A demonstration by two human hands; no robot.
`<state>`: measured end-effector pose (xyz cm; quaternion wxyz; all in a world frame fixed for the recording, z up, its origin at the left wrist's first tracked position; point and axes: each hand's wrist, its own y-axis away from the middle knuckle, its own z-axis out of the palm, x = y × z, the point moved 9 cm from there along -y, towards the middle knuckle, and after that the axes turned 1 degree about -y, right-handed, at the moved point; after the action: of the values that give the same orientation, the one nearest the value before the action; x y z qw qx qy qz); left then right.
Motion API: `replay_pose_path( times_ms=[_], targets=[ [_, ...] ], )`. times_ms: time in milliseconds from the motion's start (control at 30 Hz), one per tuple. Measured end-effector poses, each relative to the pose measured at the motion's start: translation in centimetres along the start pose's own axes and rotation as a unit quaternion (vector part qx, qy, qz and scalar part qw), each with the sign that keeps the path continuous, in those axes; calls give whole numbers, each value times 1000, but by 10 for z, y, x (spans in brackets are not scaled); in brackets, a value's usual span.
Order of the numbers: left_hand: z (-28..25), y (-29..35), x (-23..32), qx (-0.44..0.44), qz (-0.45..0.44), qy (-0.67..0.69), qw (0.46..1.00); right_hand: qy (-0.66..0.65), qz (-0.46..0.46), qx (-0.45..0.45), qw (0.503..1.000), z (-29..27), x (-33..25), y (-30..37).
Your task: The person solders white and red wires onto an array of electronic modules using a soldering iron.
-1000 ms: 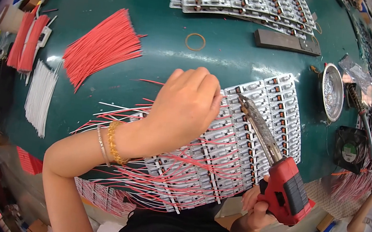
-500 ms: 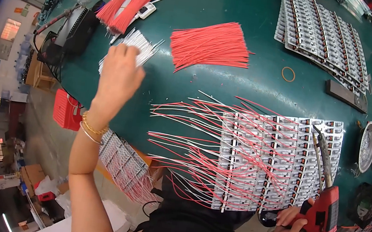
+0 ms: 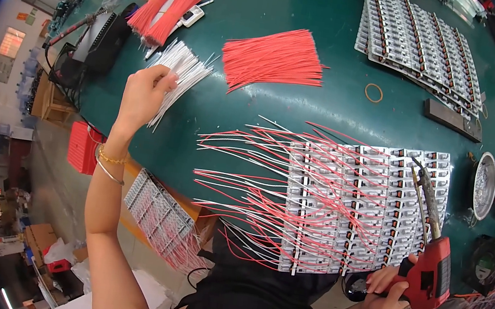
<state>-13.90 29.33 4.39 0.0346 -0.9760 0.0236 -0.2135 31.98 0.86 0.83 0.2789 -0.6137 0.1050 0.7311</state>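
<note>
My left hand [image 3: 144, 96] is over the left edge of a loose pile of white wires [image 3: 182, 71], its fingers curled together at the wires. What is pinched between the fingertips, if anything, is hidden. My right hand [image 3: 387, 293] grips a red soldering gun [image 3: 428, 275] by its handle. The gun's dark tip and thin feed tube point up over the right part of a panel of small circuit boards [image 3: 364, 217]. Red and white wires [image 3: 242, 197] run from that panel out past its left edge.
A pile of red wires [image 3: 272, 61] lies on the green table [image 3: 317, 1], with bundled red wires [image 3: 165, 11] farther left. Stacked panels [image 3: 421, 49], a dark bar [image 3: 452, 121], a rubber band [image 3: 374, 93] and a metal dish [image 3: 484, 185] are rightward. Another wired panel [image 3: 160, 212] sits below the table edge.
My left hand has moved slightly left and down, and more of the white pile shows. The view has shifted slightly. My right hand still holds the soldering gun over the panel.
</note>
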Motion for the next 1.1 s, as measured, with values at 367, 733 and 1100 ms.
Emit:
replay_pose_path(
  times_ms=[367, 733, 1100],
  targets=[
    [20, 18, 101, -62, 60, 222, 971, 0, 24, 33, 999, -4, -6, 9],
    [144, 22, 263, -230, 215, 254, 915, 115, 93, 88, 985, 16, -16, 3],
    [158, 21, 264, -267, 206, 248, 908, 154, 171, 59, 971, 8, 1, 8]
  ],
)
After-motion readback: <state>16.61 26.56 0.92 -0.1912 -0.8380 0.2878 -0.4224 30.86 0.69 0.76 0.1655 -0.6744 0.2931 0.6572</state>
